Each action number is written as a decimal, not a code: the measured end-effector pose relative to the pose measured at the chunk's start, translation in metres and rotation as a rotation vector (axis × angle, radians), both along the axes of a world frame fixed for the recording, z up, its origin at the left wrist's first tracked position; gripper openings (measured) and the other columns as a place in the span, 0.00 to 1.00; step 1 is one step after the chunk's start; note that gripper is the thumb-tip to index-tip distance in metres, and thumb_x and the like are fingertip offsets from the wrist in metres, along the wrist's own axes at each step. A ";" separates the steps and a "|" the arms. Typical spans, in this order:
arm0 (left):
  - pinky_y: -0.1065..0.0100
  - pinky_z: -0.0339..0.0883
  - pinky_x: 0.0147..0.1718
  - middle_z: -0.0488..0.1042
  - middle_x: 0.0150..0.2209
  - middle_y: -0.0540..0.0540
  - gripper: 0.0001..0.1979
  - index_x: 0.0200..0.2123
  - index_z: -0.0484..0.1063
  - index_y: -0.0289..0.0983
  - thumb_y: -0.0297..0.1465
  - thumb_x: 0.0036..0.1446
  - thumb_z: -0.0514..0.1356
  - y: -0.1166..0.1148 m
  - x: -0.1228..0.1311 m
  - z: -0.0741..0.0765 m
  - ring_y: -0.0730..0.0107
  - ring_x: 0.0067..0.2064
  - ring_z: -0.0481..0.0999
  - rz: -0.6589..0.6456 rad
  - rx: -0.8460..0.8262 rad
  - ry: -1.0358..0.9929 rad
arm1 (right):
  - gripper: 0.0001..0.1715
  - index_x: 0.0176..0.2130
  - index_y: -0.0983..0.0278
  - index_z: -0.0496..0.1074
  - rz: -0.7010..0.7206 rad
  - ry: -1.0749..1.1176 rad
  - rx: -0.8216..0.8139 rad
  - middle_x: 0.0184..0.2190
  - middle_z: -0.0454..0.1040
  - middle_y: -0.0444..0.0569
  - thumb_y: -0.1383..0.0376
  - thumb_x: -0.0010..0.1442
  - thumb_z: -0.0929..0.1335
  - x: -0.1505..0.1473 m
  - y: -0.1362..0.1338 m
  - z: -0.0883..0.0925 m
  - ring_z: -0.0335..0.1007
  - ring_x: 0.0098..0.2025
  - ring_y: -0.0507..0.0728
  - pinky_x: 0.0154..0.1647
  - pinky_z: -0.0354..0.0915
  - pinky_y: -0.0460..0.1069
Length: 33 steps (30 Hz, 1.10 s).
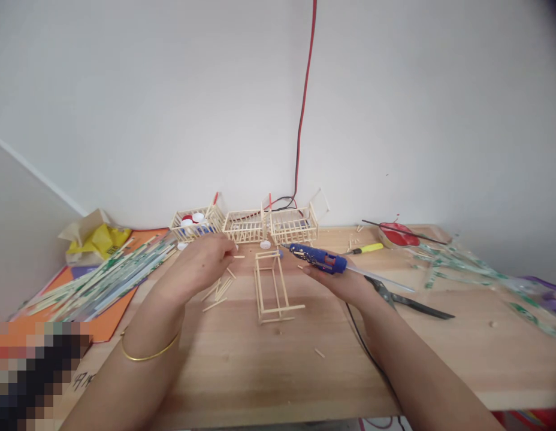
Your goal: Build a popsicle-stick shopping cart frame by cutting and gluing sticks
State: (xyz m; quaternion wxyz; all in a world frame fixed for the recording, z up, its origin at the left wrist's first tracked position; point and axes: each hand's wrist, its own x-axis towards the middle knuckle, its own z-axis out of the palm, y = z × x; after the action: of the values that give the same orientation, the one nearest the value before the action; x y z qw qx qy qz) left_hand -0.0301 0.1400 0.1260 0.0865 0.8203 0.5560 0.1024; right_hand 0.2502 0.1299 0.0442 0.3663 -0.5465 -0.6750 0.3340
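My right hand [338, 284] is wrapped round a blue hot glue gun [320, 258], with a clear glue stick [381, 280] protruding from its back. The gun's nozzle points left, above the far end of an open wooden stick frame [281, 287] standing on the table. On the left, my left hand [208, 257] is closed, with a short wooden stick [239, 257] showing at its pinched fingertips. Several loose cut sticks [221, 290] lie beneath that hand. Behind both hands stand small stick-built carts [244, 227] [293, 226], and another cart [183, 224] holds red, white and blue caps.
Long wrapped sticks [111, 275] lie on orange sheets [118, 317] at left, by a yellow packet [100, 239]. Black scissors [415, 305], a yellow-handled knife [368, 248], a red dish [399, 234] and plastic wrappers [467, 269] are on the right. The gun's cord [372, 353] crosses the table's front edge.
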 end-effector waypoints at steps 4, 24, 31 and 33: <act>0.70 0.56 0.29 0.73 0.28 0.47 0.07 0.26 0.71 0.37 0.27 0.50 0.53 -0.001 -0.003 0.000 0.68 0.31 0.70 -0.009 0.010 0.063 | 0.25 0.47 0.60 0.74 0.030 0.040 -0.011 0.41 0.78 0.48 0.54 0.51 0.70 0.000 0.000 -0.001 0.74 0.42 0.62 0.42 0.70 0.55; 0.69 0.55 0.26 0.73 0.23 0.47 0.07 0.21 0.71 0.38 0.30 0.48 0.55 0.030 -0.007 -0.038 0.67 0.26 0.70 -0.026 -0.160 0.156 | 0.24 0.46 0.58 0.74 0.001 -0.057 -0.053 0.42 0.78 0.48 0.53 0.50 0.70 0.001 0.002 0.001 0.74 0.43 0.63 0.43 0.71 0.55; 0.65 0.62 0.42 0.76 0.44 0.41 0.16 0.44 0.73 0.37 0.30 0.57 0.49 0.045 -0.007 -0.046 0.60 0.46 0.73 0.257 0.248 -0.045 | 0.27 0.49 0.60 0.73 0.019 -0.022 -0.046 0.44 0.77 0.50 0.53 0.51 0.70 0.001 0.003 0.001 0.73 0.45 0.64 0.46 0.70 0.57; 0.65 0.62 0.43 0.76 0.46 0.41 0.18 0.49 0.71 0.37 0.31 0.59 0.48 0.047 -0.006 -0.050 0.60 0.47 0.73 0.280 0.205 -0.020 | 0.27 0.50 0.60 0.73 0.021 -0.016 -0.047 0.43 0.77 0.50 0.53 0.51 0.70 0.001 0.003 0.000 0.73 0.45 0.64 0.45 0.70 0.57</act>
State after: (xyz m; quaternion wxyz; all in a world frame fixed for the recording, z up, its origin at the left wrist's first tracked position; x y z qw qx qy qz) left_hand -0.0361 0.1868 0.0758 -0.0072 0.7383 0.6506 0.1777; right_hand 0.2509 0.1327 0.0446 0.3444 -0.5505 -0.6754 0.3495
